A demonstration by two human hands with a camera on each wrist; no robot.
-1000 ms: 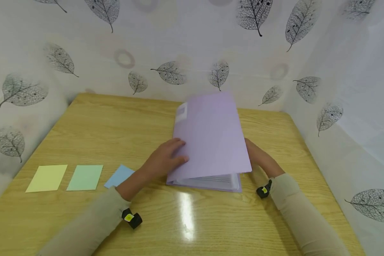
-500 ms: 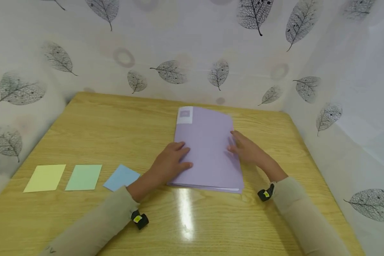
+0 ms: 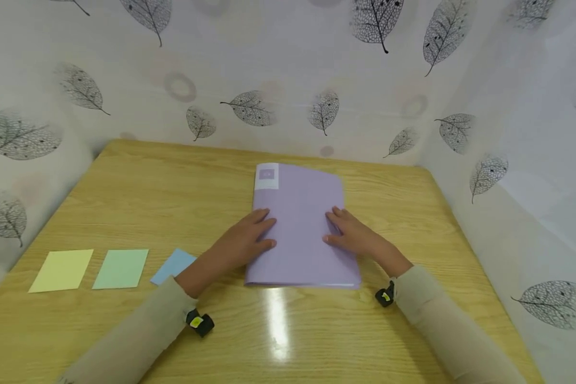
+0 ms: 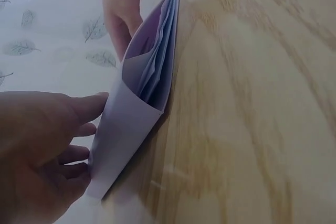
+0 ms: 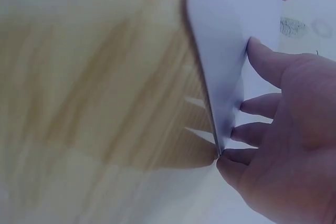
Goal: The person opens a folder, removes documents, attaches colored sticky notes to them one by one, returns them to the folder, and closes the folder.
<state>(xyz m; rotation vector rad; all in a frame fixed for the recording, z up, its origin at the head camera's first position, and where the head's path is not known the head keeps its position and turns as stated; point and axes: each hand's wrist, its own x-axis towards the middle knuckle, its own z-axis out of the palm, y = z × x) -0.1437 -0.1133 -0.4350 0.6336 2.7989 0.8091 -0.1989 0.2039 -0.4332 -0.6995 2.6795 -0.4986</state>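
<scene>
A light purple folder (image 3: 300,256) lies closed on the wooden table, a white label (image 3: 266,176) at its upper left corner. My left hand (image 3: 235,240) rests on its left edge, fingers spread over the cover. From the right, my right hand (image 3: 360,234) touches the cover and right edge with loosely bent fingers. In the left wrist view the folder's spine (image 4: 126,129) is against the left fingertips, and loose sheets show inside. The right wrist view has the right fingertips (image 5: 253,45) along the cover (image 5: 226,19).
A yellow square note (image 3: 61,271), a green one (image 3: 120,269) and a blue one (image 3: 172,266) lie in a row on the table (image 3: 173,181) at the left. The left forearm partly covers the blue note. A leaf-patterned sheet (image 3: 278,48) hangs behind and around the table.
The raised cover has come down and the folder is now closed. My right hand has moved from beneath the cover's right edge onto the top. The left hand has stayed at the left edge.
</scene>
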